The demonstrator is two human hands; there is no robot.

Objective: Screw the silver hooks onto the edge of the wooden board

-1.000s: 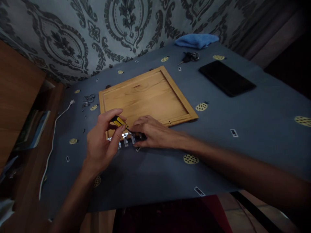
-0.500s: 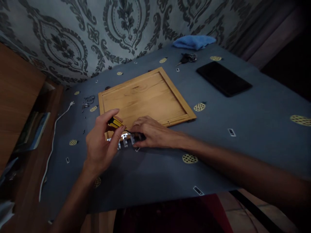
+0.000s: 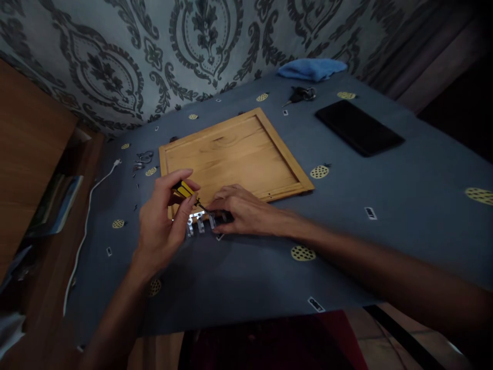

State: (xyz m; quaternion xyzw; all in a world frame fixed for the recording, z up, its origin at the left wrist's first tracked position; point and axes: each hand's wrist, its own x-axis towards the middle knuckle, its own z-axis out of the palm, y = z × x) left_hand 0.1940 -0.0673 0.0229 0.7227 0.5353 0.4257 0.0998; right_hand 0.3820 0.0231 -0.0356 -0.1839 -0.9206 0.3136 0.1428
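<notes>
My left hand (image 3: 164, 226) is closed around a small yellow and black screwdriver (image 3: 185, 191), its tip pointing down toward a shiny metal hook rail (image 3: 198, 221) at the near edge of a wooden framed panel (image 3: 231, 154). On the rail's right end lies my right hand (image 3: 241, 210), fingers curled over it and pressing it against the panel's edge. Panel and rail lie on a blue-grey patterned cloth (image 3: 385, 185) covering the table.
A black flat device (image 3: 358, 127) lies at the back right, a blue cloth (image 3: 311, 68) and keys (image 3: 302, 94) behind it. Small metal parts (image 3: 141, 159) and a white cable (image 3: 90, 205) sit at the left. A wooden cabinet (image 3: 26, 164) stands left; patterned wallpaper behind.
Both hands stay at the hook rail; the left hand has turned the screwdriver slightly. The view shifted a little.
</notes>
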